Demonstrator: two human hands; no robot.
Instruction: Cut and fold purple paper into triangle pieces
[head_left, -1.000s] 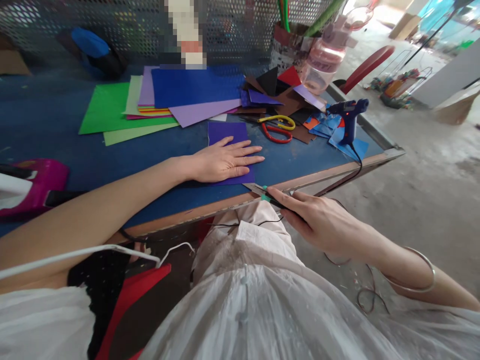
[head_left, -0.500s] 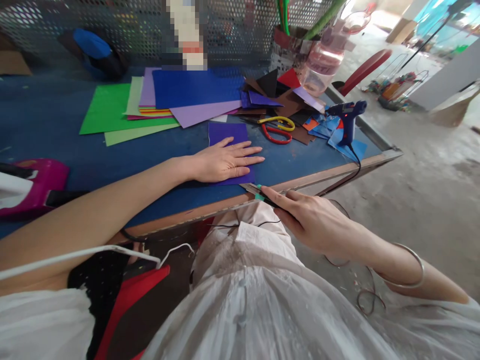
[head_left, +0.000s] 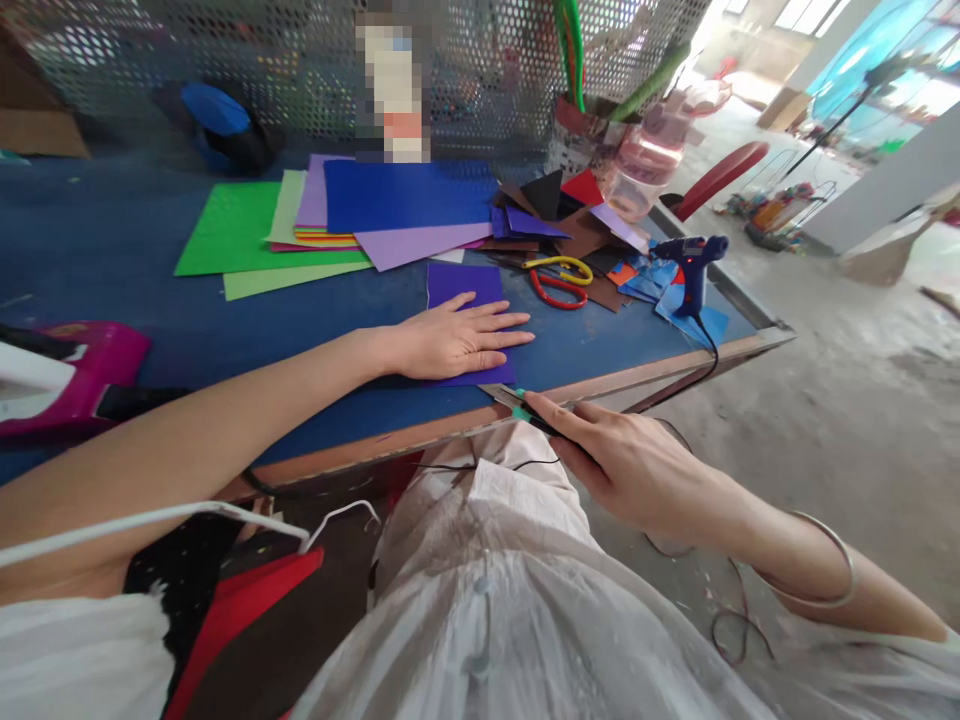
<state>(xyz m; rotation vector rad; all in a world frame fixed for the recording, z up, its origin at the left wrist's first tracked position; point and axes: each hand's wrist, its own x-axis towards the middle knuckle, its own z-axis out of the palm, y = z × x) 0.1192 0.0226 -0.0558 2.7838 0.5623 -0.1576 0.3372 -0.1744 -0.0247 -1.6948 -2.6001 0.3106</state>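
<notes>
Spread flat, my left hand [head_left: 465, 338] presses on a purple sheet [head_left: 465, 283] that lies on the blue tabletop near its front edge. My right hand [head_left: 607, 445] is closed around a utility knife [head_left: 517, 402] with a black and green handle. The knife's blade reaches the near edge of the purple sheet, below my left fingers; whether it touches the sheet I cannot tell. Just beyond my left fingertips lie scissors [head_left: 559, 282] with one yellow and one red handle loop, their blades partly hidden among scraps.
Stacked coloured sheets [head_left: 409, 195] lie behind my left hand. Scraps [head_left: 589, 225], a blue glue gun [head_left: 694, 270] with a cord and a pink bottle [head_left: 645, 165] are at the right. A magenta device [head_left: 97, 365] stands at the left.
The whole view has shifted slightly, so the table sits a little lower in it. Both hands keep nearly the same places on the sheet and the knife.
</notes>
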